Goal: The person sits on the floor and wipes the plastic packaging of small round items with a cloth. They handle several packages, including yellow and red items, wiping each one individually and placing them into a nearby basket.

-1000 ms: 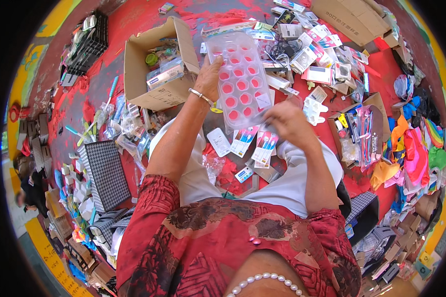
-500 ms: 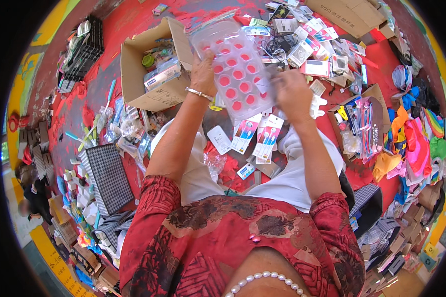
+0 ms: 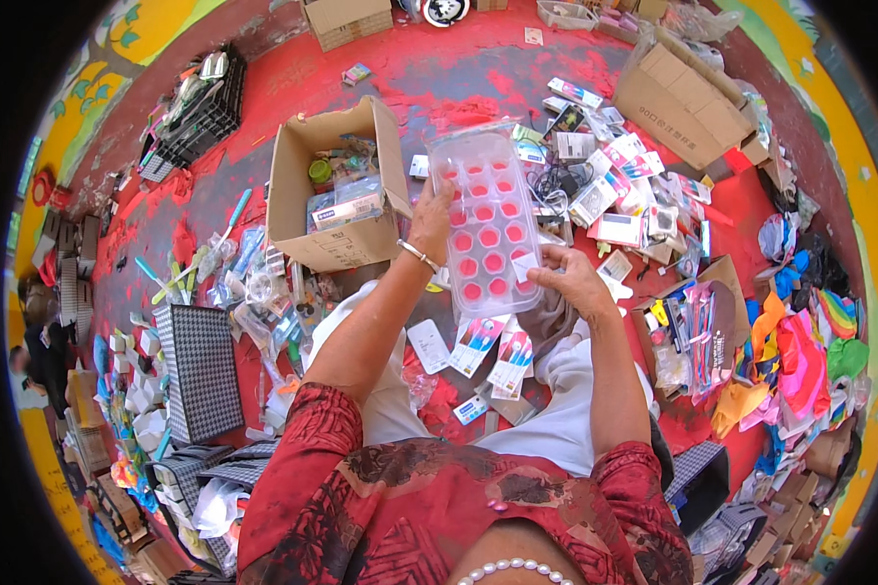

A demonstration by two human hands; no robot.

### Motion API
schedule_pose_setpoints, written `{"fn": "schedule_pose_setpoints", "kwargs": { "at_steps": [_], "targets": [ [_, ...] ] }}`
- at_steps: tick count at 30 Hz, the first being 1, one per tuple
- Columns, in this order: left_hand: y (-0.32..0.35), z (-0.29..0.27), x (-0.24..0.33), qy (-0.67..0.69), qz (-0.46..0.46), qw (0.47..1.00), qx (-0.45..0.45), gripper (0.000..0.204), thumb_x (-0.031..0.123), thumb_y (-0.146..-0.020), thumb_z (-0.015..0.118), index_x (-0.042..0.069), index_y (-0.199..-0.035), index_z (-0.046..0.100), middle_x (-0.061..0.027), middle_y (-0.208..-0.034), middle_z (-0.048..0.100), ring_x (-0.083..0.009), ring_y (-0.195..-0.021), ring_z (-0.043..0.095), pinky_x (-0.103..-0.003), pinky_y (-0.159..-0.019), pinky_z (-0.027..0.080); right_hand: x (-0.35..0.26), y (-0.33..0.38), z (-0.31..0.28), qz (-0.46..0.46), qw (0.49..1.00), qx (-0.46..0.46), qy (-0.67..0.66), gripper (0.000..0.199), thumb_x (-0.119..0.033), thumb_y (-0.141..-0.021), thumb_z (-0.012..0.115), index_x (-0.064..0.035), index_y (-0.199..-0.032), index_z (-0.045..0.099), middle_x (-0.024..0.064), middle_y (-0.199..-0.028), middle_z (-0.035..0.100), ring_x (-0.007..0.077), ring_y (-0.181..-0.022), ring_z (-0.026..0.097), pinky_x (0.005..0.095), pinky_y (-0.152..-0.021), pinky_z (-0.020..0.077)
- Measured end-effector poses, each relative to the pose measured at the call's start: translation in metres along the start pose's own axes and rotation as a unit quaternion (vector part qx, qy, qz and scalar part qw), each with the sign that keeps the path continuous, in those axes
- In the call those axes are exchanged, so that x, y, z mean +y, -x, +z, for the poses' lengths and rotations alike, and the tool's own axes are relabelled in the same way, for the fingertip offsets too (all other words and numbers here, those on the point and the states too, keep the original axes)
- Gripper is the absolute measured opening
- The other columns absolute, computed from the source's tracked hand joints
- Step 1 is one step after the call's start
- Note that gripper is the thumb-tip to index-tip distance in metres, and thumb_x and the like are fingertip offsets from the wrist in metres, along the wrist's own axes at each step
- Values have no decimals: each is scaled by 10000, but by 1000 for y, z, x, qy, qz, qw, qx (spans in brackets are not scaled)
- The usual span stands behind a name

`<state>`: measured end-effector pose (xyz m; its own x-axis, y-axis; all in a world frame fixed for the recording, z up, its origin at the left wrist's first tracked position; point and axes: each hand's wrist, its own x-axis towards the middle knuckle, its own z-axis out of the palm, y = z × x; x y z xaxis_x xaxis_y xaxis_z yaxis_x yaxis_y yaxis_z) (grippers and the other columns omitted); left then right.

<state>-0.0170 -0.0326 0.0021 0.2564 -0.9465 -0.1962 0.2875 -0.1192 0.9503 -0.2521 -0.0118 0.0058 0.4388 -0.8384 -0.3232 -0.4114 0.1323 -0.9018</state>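
Observation:
A clear plastic ice cube tray [image 3: 475,226] with pinkish-red cup bottoms is held up in front of me, tilted. My left hand [image 3: 433,222] grips its left edge, the thumb on the tray's face and the other fingers mostly hidden. At its lower right, my right hand [image 3: 568,278] pinches a small white square piece [image 3: 525,266], like a label, which overlaps the tray; whether it is stuck there I cannot tell. Beneath the tray, blue-and-pink printed cards [image 3: 510,359] and a white flat package [image 3: 428,346] lie between my legs.
An open cardboard box [image 3: 337,244] with packaged goods stands left of the tray. A heap of small packages and cables [image 3: 619,185] spreads to the right. Farther right are a box of packaged items [image 3: 702,327] and colourful cloths [image 3: 800,341]. A checked bin [image 3: 200,370] sits at left.
The tray and both hands sit lower in view, as the whole scene has shifted down. My right hand, blurred before, is now steady at the tray's lower right with the white piece.

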Motion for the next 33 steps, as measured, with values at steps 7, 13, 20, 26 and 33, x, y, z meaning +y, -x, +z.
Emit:
{"fn": "schedule_pose_setpoints", "kwargs": {
  "at_steps": [7,13,20,26,33],
  "targets": [
    [9,-1,-7,10,16,998,-65,506,364,-918,491,95,-1332,380,-82,-1210,485,-184,-1092,449,-349,-907,384,-12,16,10,1,991,-8,-137,497,-237,-654,724,14,-1071,623,59,-933,637,127,-880,554,261,-817,422],
    [11,0,-5,98,-100,981,-136,636,327,-902,535,123,-1406,205,-81,-1312,425,-236,-1179,423,-403,-928,387,-26,39,19,-31,996,47,-68,406,-141,-644,692,15,-1015,644,51,-892,655,119,-796,576,289,-756,462],
    [26,18,-11,187,-75,943,-265,584,430,-863,561,126,-1319,359,-92,-1207,489,-251,-1099,485,-423,-906,421,-91,53,87,-13,835,186,517,351,-201,-692,619,43,-934,545,174,-738,645,288,-650,653,376,-591,525],
    [-16,-7,-7,426,-113,877,-191,314,388,-882,531,102,-1009,564,-68,-939,607,-227,-913,583,-413,-843,460,-101,69,132,-43,776,161,608,594,-180,-691,648,173,-1136,478,180,-802,630,206,-648,660,283,-533,528],
    [-10,-32,17,407,-130,875,-226,576,539,-806,596,37,-1079,531,-121,-1007,602,-261,-942,579,-407,-851,469,-90,72,148,-51,673,155,721,506,-123,-739,563,161,-1152,498,185,-775,619,201,-642,630,249,-513,501]
  ]
}}
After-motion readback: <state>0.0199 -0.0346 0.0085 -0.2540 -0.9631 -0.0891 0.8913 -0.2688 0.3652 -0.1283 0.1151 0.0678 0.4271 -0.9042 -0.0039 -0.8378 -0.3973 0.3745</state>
